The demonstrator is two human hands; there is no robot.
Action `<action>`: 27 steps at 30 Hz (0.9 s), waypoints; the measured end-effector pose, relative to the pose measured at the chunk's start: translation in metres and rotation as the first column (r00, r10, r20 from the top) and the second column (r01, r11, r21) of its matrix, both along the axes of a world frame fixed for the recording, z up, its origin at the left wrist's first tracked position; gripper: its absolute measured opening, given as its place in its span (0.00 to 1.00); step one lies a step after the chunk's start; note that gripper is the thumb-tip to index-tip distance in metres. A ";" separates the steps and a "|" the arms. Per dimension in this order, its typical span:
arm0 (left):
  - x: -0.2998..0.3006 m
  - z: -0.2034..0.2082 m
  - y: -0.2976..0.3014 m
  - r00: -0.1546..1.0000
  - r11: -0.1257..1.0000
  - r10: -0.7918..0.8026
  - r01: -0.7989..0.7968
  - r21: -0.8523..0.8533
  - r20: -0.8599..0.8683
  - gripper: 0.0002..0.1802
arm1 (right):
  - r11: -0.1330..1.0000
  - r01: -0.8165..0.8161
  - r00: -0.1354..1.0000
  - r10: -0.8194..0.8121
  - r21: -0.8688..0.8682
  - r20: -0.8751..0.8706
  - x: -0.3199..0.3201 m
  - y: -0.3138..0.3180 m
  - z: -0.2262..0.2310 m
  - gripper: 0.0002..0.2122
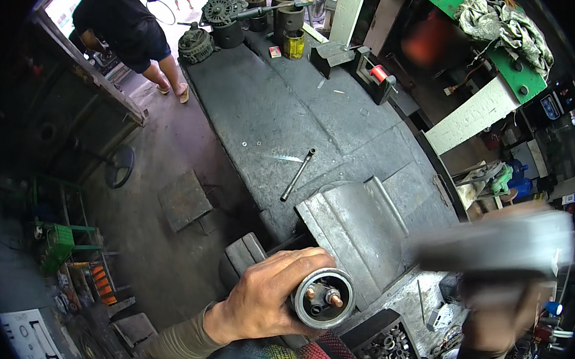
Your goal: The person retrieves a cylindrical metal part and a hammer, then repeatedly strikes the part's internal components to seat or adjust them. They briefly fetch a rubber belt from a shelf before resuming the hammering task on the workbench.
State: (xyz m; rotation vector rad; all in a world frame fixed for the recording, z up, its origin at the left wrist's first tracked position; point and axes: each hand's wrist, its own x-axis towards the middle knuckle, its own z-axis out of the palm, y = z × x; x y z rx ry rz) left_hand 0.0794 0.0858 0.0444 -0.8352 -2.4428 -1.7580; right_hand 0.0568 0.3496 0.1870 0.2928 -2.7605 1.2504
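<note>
Head view: a round metal cylinder (323, 298) is gripped by the left hand (259, 297), low in the middle, with its open end facing the camera and two copper studs (335, 298) seen inside. By the right hand (495, 309), off to the right, a grey block-like thing (499, 242) seems to be held, but both are too blurred to be sure. Near the cylinder, a bent metal plate (357, 232) is set on the dark surface (239, 101). Past it, a tube wrench (298, 175) is laid. Small metal rings (388, 353) are kept in a black tray (358, 331).
</note>
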 end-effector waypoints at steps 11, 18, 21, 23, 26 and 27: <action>-0.005 0.029 0.008 0.998 0.974 0.050 -0.039 0.222 -0.042 0.46 | 0.907 0.080 0.963 0.036 -0.413 0.266 0.010 0.022 -0.038 0.16; 0.002 0.032 0.000 0.998 0.960 0.065 -0.063 0.272 0.002 0.56 | 0.882 0.168 0.935 -0.001 -0.440 0.355 0.025 0.051 -0.067 0.18; 0.005 0.022 0.002 0.996 0.967 0.068 -0.079 0.244 0.054 0.53 | 0.908 0.097 0.965 0.014 -0.407 0.260 0.026 0.059 -0.076 0.17; 0.006 0.021 0.004 0.993 0.978 0.046 -0.067 0.198 0.109 0.52 | 0.912 0.092 0.963 0.022 -0.399 0.270 0.028 0.062 -0.080 0.17; 0.005 0.023 0.006 0.991 0.997 0.006 -0.017 0.073 0.137 0.50 | 0.907 0.144 0.929 0.013 -0.395 0.369 0.031 0.063 -0.082 0.20; 0.003 0.024 0.006 0.990 1.000 -0.009 0.006 0.020 0.139 0.50 | 0.918 0.121 0.937 0.019 -0.377 0.348 0.031 0.063 -0.082 0.21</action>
